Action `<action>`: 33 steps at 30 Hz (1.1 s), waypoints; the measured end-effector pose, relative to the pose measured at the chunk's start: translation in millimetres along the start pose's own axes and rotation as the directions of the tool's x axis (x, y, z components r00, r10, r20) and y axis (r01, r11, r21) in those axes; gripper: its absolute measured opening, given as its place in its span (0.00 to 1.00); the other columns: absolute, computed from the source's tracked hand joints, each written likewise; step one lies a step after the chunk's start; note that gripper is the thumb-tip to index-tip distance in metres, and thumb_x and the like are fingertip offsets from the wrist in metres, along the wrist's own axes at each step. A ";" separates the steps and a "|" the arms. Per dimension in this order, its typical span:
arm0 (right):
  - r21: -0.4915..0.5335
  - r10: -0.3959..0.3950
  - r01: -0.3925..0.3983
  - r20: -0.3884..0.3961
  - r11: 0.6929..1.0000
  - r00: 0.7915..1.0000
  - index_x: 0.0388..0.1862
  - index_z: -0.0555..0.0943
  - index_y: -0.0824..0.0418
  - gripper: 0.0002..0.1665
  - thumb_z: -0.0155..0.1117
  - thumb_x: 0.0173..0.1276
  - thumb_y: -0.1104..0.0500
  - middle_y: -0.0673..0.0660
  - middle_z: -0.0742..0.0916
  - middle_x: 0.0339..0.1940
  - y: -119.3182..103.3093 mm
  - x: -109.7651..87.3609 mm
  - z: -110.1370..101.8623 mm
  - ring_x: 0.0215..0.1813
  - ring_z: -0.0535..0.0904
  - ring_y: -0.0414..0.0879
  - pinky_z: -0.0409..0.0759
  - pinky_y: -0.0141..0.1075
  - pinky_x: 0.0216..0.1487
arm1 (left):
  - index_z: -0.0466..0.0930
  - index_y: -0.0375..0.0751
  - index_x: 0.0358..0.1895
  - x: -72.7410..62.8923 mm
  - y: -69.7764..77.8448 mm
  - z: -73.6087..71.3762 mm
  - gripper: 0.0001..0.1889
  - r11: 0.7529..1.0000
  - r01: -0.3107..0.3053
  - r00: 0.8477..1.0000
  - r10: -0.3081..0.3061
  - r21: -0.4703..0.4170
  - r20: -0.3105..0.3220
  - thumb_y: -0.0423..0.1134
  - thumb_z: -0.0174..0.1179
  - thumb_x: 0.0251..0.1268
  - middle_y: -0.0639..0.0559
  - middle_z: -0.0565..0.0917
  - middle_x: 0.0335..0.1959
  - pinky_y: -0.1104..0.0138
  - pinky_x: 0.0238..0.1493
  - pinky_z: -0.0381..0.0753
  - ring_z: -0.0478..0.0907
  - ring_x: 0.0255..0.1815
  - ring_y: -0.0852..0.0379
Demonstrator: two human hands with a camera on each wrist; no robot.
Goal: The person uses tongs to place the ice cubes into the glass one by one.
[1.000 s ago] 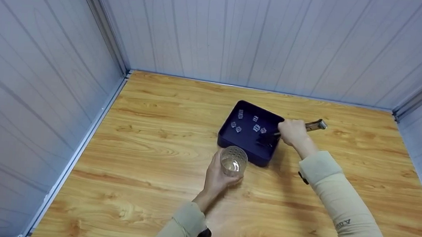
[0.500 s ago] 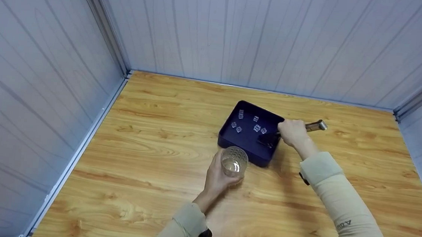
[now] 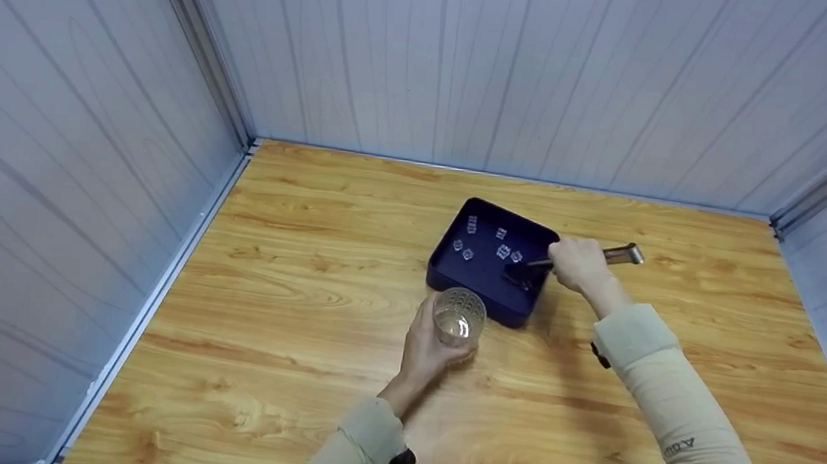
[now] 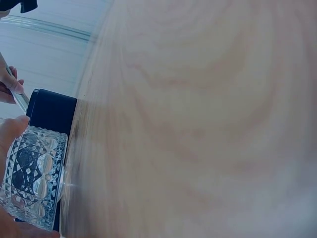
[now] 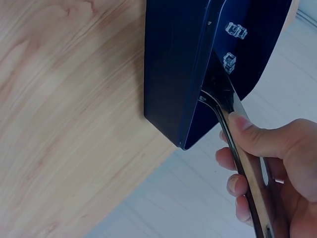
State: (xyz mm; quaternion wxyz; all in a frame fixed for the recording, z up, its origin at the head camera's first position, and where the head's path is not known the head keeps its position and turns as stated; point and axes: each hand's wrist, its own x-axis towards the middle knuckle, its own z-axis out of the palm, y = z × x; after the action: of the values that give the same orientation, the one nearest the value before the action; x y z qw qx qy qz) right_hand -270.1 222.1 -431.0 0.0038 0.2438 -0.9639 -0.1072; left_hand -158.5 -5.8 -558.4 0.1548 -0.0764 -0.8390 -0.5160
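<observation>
The left hand point(image 3: 426, 347) and right hand point(image 3: 579, 264) are bare. Both sleeves point(image 3: 697, 420) are beige with broad turned-back cuffs point(image 3: 633, 333); dark lettering point(image 3: 678, 446) marks the right one. A small black piece point(image 3: 403, 463) sits beside each cuff.

Head view: the tips of the metal tongs point(image 3: 620, 255) blend into the dark tray point(image 3: 480, 275); the sleeve lettering point(image 3: 678, 446), lower right, is too small to read. Left-wrist view: the left edge crops the left hand point(image 3: 427, 344); the cut-glass tumbler point(image 4: 34, 173) hides part of the tray. Right-wrist view: the right edge crops the right hand point(image 5: 287, 148).
</observation>
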 end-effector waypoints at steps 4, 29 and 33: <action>0.049 0.000 0.001 -0.036 0.999 0.999 0.18 0.77 0.64 0.10 0.70 0.46 0.61 0.60 0.80 0.18 1.4 -5.5 0.8 0.19 0.74 0.53 0.74 0.44 0.16 | 0.56 0.33 0.62 -0.6 -0.4 0.3 0.53 1.000 -0.008 1.000 0.009 0.008 -0.005 0.37 0.75 0.23 0.44 0.70 0.55 0.60 0.58 0.66 0.67 0.55 0.49; 0.377 0.180 -0.088 -0.214 0.922 0.960 0.30 0.82 0.62 0.06 0.63 0.56 0.61 0.58 0.83 0.21 6.1 -44.2 2.1 0.18 0.73 0.50 0.68 0.40 0.13 | 0.56 0.33 0.62 -1.8 1.0 0.9 0.53 1.000 -0.013 1.000 0.013 -0.004 -0.009 0.36 0.75 0.23 0.45 0.70 0.55 0.61 0.59 0.65 0.67 0.56 0.50; 0.406 0.207 -0.091 -0.252 0.909 0.945 0.33 0.83 0.61 0.08 0.64 0.56 0.60 0.57 0.83 0.20 2.3 -50.5 1.7 0.16 0.70 0.47 0.65 0.38 0.12 | 0.56 0.33 0.62 -2.6 1.2 0.8 0.53 1.000 -0.012 1.000 0.012 -0.001 -0.010 0.36 0.75 0.22 0.45 0.70 0.54 0.61 0.58 0.66 0.67 0.55 0.50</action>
State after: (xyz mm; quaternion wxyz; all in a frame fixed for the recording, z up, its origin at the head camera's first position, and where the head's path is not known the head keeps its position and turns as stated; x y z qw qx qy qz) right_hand -226.8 248.2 -430.0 0.1045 0.1775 -0.9707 0.1236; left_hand -156.0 -4.5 -558.6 0.1621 -0.0787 -0.8375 -0.5158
